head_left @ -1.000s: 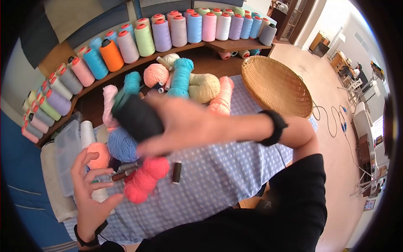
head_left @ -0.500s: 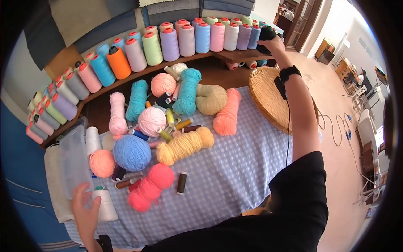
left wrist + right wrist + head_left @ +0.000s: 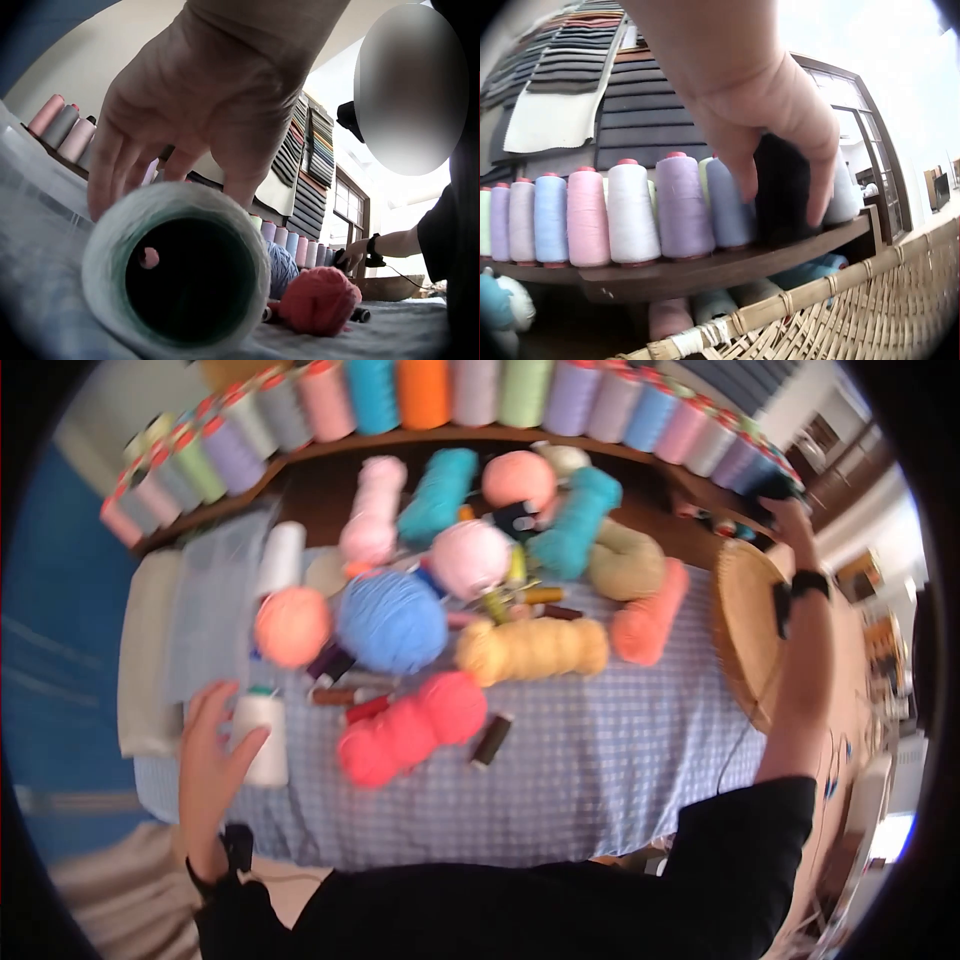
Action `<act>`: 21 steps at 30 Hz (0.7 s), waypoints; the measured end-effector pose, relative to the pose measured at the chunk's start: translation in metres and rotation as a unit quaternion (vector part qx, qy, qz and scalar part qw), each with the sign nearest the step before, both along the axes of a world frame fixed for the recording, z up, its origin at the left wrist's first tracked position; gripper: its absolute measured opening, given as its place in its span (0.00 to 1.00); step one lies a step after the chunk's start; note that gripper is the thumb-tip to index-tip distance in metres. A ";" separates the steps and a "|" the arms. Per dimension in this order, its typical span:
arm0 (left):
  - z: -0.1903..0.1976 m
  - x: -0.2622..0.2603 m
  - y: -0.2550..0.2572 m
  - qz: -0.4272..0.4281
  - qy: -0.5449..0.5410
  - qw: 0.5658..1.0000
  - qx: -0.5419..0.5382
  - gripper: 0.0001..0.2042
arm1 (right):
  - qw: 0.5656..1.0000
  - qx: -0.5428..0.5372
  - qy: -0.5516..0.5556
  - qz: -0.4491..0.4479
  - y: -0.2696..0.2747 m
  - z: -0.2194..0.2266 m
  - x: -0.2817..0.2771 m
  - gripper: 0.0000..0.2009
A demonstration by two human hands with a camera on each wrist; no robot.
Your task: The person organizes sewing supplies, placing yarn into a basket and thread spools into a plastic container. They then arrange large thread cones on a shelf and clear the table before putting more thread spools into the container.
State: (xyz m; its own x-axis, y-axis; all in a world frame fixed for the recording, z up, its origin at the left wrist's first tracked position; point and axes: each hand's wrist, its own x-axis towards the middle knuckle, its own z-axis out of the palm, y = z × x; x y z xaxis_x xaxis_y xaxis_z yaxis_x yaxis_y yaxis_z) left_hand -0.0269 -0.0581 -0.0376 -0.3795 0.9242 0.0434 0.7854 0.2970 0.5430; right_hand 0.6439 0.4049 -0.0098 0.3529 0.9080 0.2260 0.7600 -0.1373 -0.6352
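Observation:
At the shelf's right end my right hand [image 3: 757, 112] grips a black thread cone [image 3: 780, 191], thumb and fingers on either side. The cone stands at the shelf edge between a blue-grey cone [image 3: 731, 202] and a grey cone [image 3: 843, 191]. In the head view, this hand [image 3: 790, 520] is stretched far out to the right. My left hand [image 3: 215, 735] hovers at a white thread cone [image 3: 262, 740] lying on the checked cloth, fingers loosely spread and thumb overlapping it. The left wrist view shows the white cone's hollow base [image 3: 176, 262] below the hand, its fingertips partly hidden behind the rim.
Yarn skeins and balls, including a red skein [image 3: 412, 730], yellow skein [image 3: 530, 650] and blue ball [image 3: 392, 622], cover the table's middle. A woven basket [image 3: 745, 625] stands below the right forearm. Colored cones line the curved shelf [image 3: 390, 438]. A clear plastic box [image 3: 215, 610] lies left.
The right hand carried the black cone from over the yarn to the shelf's right end. My left hand lowered to the white cone. The head view has swung left.

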 end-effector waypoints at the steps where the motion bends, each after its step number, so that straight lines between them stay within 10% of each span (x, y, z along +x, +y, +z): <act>1: 0.002 0.003 0.002 0.011 -0.005 1.000 -0.018 0.27 | 0.991 -0.058 -0.120 -0.015 0.000 0.013 -0.013 0.24; 6: -0.013 -0.004 0.001 -0.006 0.016 0.999 0.042 0.29 | 0.954 -0.165 -0.250 -0.012 -0.062 0.062 -0.122 0.29; 11: -0.012 0.000 -0.001 -0.026 0.076 0.995 0.053 0.31 | 0.883 -0.222 -0.317 0.266 -0.149 0.067 -0.261 0.06; 13: -0.003 0.010 -0.002 0.032 0.061 0.997 -0.033 0.31 | 0.817 0.000 -0.402 0.413 -0.167 0.041 -0.269 0.08; 14: -0.013 0.004 -0.005 0.017 0.083 0.996 0.004 0.34 | 0.875 -0.098 -0.312 0.357 -0.213 0.060 -0.311 0.12; 21: -0.009 0.002 -0.011 -0.014 -0.005 0.998 -0.069 0.41 | 0.770 -0.056 -0.381 0.509 -0.286 0.054 -0.349 0.15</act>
